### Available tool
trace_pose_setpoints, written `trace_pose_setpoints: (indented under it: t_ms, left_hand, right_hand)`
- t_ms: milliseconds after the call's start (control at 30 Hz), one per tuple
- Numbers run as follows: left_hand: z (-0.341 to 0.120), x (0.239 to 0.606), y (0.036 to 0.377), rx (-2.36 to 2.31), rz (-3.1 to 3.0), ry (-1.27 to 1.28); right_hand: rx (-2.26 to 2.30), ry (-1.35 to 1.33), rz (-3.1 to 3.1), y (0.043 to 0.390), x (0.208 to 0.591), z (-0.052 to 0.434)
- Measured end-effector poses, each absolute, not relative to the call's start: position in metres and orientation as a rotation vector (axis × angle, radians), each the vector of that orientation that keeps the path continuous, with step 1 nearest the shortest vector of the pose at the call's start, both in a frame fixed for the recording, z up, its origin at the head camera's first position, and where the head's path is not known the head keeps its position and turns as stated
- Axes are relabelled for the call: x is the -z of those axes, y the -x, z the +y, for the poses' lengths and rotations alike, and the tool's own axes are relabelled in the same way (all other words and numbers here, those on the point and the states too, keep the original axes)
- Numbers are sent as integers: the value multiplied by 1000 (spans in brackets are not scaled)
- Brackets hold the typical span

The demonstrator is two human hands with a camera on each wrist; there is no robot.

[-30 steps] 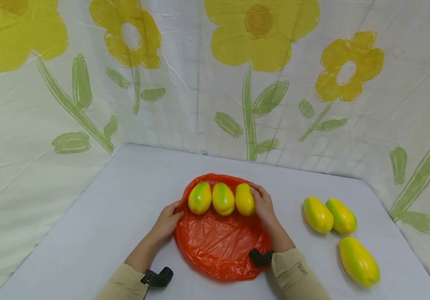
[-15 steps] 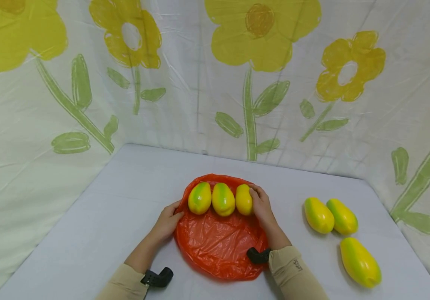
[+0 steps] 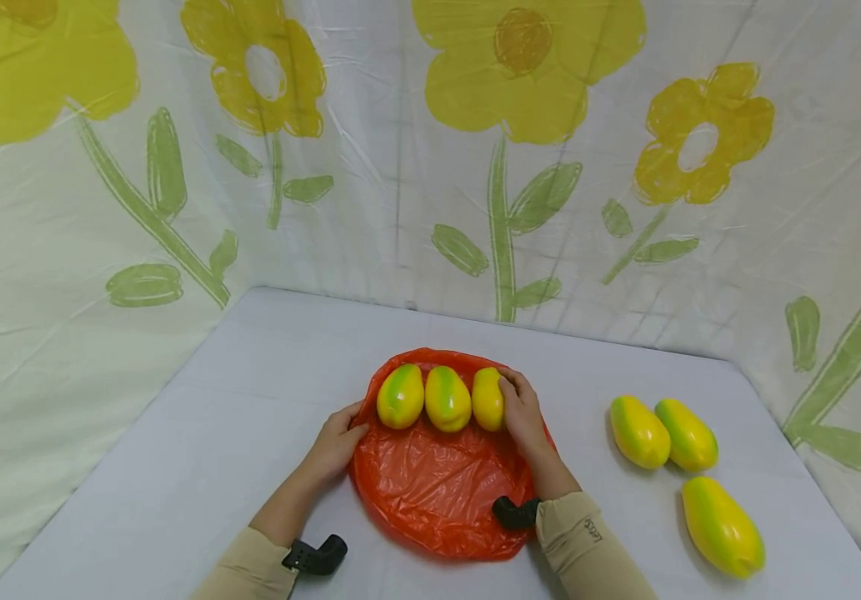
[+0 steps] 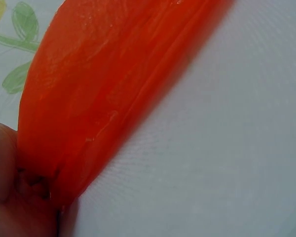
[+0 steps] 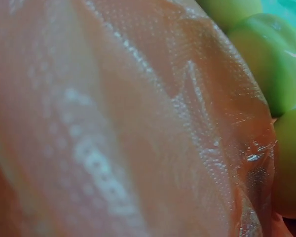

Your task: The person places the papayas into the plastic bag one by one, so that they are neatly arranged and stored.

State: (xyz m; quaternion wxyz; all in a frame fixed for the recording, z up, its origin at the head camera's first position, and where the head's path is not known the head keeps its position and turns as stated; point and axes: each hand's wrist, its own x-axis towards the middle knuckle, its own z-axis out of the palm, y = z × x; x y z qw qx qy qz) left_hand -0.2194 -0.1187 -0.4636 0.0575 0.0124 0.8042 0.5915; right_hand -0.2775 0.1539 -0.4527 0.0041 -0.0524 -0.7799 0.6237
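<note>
A pale grey table carries an orange plastic bag, which lies flat between the two hands. The left hand pinches the bag's left edge with curled fingers. The right hand has its fingers curled on the rightmost of three papayas in a row on the bag's far part. Three loose papayas lie to the right of the right hand, apart from it.
</note>
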Motion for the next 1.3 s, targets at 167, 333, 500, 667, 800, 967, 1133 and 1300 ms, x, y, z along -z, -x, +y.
trace_pose_setpoints:
  t_ms: [167, 333, 500, 667, 800, 967, 1133, 1300]
  left_hand:
    - [-120, 470, 223, -1803, 2433, -24]
    - [-120, 470, 222, -1806, 2434, -20]
    - [-120, 471, 222, -1805, 2429, -19]
    - [-120, 470, 223, -1802, 2430, -43]
    - [-120, 470, 223, -1811, 2422, -46]
    - [-120, 470, 223, -1810, 2413, -37]
    - [-120, 471, 223, -1798, 2419, -47]
    - [-120, 471, 223, -1795, 2425, -44]
  right_hand:
    - [-1928, 152, -2451, 278, 453, 154]
    - [-1875, 166, -2488, 277, 452, 154]
    - [-1798, 146, -2515, 275, 446, 154]
    - [-1778, 95, -2501, 272, 435, 160]
    - [-1778, 74, -2520, 270, 425, 170]
    - [-1759, 53, -2516, 265, 415, 188]
    - [-1737, 70, -2500, 261, 412, 211]
    - [-1717, 147, -2449, 259, 413, 235]
